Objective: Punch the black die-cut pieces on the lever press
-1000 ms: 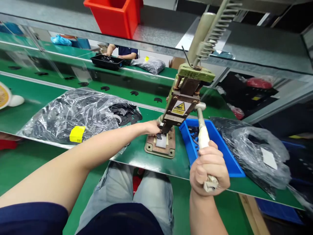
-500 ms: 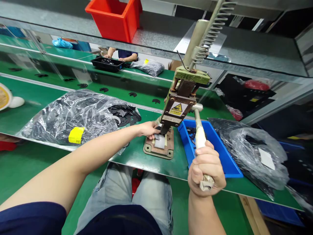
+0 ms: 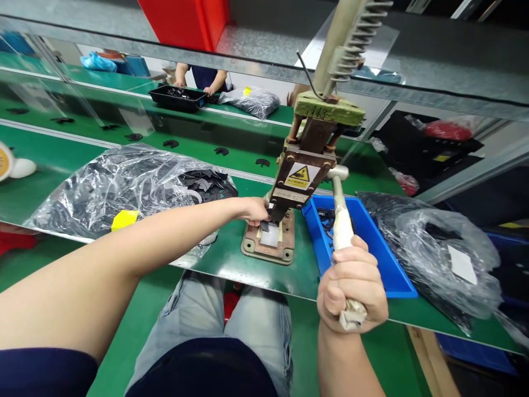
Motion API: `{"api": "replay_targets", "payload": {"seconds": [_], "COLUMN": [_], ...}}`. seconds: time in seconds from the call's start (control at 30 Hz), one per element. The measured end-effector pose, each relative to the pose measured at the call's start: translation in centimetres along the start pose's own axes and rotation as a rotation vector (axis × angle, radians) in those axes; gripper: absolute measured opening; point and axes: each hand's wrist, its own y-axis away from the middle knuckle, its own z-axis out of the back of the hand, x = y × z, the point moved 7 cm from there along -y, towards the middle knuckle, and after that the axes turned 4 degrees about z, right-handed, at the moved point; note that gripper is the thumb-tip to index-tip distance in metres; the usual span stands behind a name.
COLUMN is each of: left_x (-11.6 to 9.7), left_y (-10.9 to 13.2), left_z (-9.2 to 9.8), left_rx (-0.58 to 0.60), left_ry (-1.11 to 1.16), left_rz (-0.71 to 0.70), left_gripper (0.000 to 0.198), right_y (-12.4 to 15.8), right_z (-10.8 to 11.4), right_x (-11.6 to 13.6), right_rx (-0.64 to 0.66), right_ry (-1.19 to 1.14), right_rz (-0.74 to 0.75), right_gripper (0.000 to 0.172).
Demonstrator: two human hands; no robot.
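Note:
My right hand [image 3: 353, 284] is wrapped round the taped lever handle [image 3: 342, 229] of a hand press [image 3: 303, 160]. A yellow warning label sits on the press's front. At its foot my left hand [image 3: 257, 210] pinches a small dark flat piece [image 3: 266, 225] under the punch. That piece is partly hidden by my fingers and the press. A light grey plate [image 3: 270, 237] lies on the brown press base [image 3: 268, 253], just in front of my left fingertips.
Left of the press lies a clear bag [image 3: 136, 182] of black curved pieces. A blue bin [image 3: 378, 264] with black parts stands to the right, beside another plastic bag [image 3: 450, 253]. Black pieces [image 3: 221, 151] line the green strip behind. Across it, a person's hands are near a black tray [image 3: 177, 98].
My left hand and the dark piece have shifted slightly on the press base. My right hand stays on the lever, with little visible movement. The camera view has tilted slightly down.

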Motion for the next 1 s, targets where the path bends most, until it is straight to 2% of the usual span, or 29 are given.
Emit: {"api": "replay_targets", "payload": {"seconds": [0.07, 0.23, 0.33, 0.4, 0.53, 0.6, 0.63, 0.67, 0.73, 0.77, 0.8, 0.87, 0.93, 1.0], "left_x": [0.1, 1.2, 1.9, 2.1, 0.9, 0.9, 1.3, 2.0, 3.8, 4.8, 5.9, 7.9, 9.1, 9.4], "left_y": [0.2, 1.5, 2.3, 2.8, 3.8, 4.1, 4.0, 4.0, 4.0, 4.0, 3.8, 3.1, 2.5, 1.9], "left_z": [-0.1, -0.7, -0.6, -0.5, -0.1, 1.7, 3.4, 5.6, 10.4, 12.1, 13.3, 14.2, 13.9, 13.1], "left_rx": [0.005, 0.047, 0.017, 0.0, 0.121, 0.124, 0.052, -0.06, -0.363, -0.447, -0.476, -0.454, -0.419, -0.425], "left_ry": [0.005, 0.198, 0.317, 0.386, 0.396, 0.283, 0.192, 0.085, -0.174, -0.314, -0.434, -0.611, -0.695, -0.729], "left_rz": [0.001, -0.033, -0.035, -0.028, -0.158, -0.241, -0.269, -0.285, -0.286, -0.258, -0.231, -0.153, -0.087, -0.051], "left_gripper": [0.019, 0.019, 0.013, 0.019, 0.022, 0.018, 0.018, 0.02, 0.025, 0.025, 0.028, 0.03, 0.036, 0.046], "right_y": [0.0, -0.1, -0.2, -0.2, -0.4, -0.5, -0.5, -0.5, -0.6, -0.6, -0.5, -0.4, -0.3, -0.1], "right_z": [0.1, 0.1, 0.1, 0.1, 0.0, 0.0, 0.0, 0.0, -0.1, -0.2, -0.2, -0.2, -0.2, -0.1], "right_x": [0.0, 0.0, 0.1, 0.1, 0.1, 0.2, 0.3, 0.2, 0.2, 0.2, 0.2, 0.0, -0.4, -0.6], "right_rx": [0.012, 0.057, 0.064, 0.059, 0.036, 0.024, 0.017, 0.01, -0.01, -0.024, -0.041, -0.081, -0.115, -0.135], "right_ry": [-0.002, 0.003, -0.002, 0.0, 0.004, 0.002, 0.003, 0.004, -0.002, -0.01, -0.017, -0.023, -0.015, -0.013], "right_rz": [0.014, 0.019, 0.022, 0.019, -0.004, 0.001, 0.007, 0.01, 0.022, 0.028, 0.035, 0.043, 0.037, 0.056], "right_gripper": [0.025, 0.019, 0.017, 0.017, 0.018, 0.019, 0.019, 0.019, 0.019, 0.019, 0.02, 0.022, 0.024, 0.025]}}
